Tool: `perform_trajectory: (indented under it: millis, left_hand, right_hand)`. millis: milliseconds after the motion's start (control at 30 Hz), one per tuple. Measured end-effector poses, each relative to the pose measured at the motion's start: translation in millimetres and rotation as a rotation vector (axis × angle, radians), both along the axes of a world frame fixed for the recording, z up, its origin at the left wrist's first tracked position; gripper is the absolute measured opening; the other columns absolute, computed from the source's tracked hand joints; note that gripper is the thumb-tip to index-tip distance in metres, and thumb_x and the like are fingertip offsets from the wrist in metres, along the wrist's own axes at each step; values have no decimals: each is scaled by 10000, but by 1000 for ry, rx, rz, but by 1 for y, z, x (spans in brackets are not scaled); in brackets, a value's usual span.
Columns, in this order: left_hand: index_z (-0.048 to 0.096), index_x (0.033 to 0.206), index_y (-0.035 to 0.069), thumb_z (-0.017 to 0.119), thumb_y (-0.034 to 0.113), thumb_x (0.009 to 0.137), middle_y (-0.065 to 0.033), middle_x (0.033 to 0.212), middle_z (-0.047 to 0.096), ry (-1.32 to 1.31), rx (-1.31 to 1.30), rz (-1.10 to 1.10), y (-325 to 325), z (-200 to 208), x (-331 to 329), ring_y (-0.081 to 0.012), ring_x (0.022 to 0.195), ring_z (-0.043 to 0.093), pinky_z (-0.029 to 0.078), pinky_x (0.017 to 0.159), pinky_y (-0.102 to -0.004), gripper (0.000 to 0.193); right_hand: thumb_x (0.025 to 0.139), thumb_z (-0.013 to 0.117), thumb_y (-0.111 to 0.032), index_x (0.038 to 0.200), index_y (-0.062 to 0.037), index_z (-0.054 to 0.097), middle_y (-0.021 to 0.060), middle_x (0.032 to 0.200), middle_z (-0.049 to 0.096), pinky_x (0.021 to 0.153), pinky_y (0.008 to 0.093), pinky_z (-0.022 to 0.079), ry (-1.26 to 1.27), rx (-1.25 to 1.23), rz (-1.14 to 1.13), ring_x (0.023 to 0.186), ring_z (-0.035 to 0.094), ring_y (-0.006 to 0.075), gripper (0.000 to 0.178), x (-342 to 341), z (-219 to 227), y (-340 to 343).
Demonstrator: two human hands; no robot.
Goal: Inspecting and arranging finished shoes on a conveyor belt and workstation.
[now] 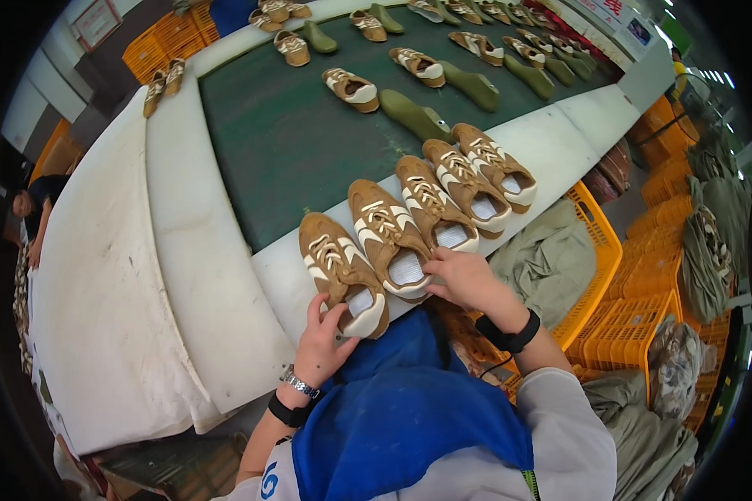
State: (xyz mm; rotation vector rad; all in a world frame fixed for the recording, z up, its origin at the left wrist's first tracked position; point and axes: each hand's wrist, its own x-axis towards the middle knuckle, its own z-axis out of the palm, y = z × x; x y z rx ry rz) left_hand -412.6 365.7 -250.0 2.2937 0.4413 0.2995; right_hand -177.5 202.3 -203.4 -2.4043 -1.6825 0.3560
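Several brown suede sneakers with cream stripes and laces stand side by side on the white near edge of the line, toes away from me. My left hand (320, 344) grips the heel of the leftmost sneaker (326, 257), fingers at its collar and thumb at the back. My right hand (468, 280) pinches the heel of the second sneaker (376, 215), by its opening. White insoles show inside both. To the right stand a third sneaker (422, 190) and two more, (457, 169) and the far-right sneaker (490, 150), with no hand on them.
Beyond lies a green conveyor belt (267, 175) with more sneakers and green shoe lasts (414, 115). A broad white padded surface (100, 275) spans the left. Yellow crates (610, 259), one holding grey-green cloth (551, 259), stand at my right. Another person (38, 204) is at far left.
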Motion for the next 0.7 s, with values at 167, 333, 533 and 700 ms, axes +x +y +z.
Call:
perform_trajectory:
  millis: [167,333,533,700]
  left_hand:
    - [499,1184,51,780,178,677,-192,1285,358,22,8,-74,-1,-9,13,-330,925,598,520,777,-377,593]
    - [475,1221,55,756,192,708,-230,1334,348,40,10,-143,10,-5,10,-388,1065,528,478,873,-402,601]
    - [455,1268,55,741,147,720,-226,1355,402,100,146,63,81,-10,-78,-374,1255,394,365,1024,-396,626]
    - [442,1257,10,710,132,730,-235,1348,388,276,271,527,140,-55,-216,-405,1253,355,309,1044,-434,603]
  right_hand:
    - [734,700,-228,964,-106,635,91,900,593,696,390,508,-52,-71,-50,827,620,292,268,6,0,-10]
    - [756,669,-197,1037,-118,610,103,897,605,700,397,506,-87,-86,-144,833,620,296,298,-4,7,-7]
    - [809,625,-203,1029,-108,628,109,872,646,666,369,496,43,273,-335,763,629,276,239,30,10,-23]
    - [843,566,-181,981,-66,644,103,838,657,662,374,498,125,691,-768,717,639,258,196,116,-12,-50]
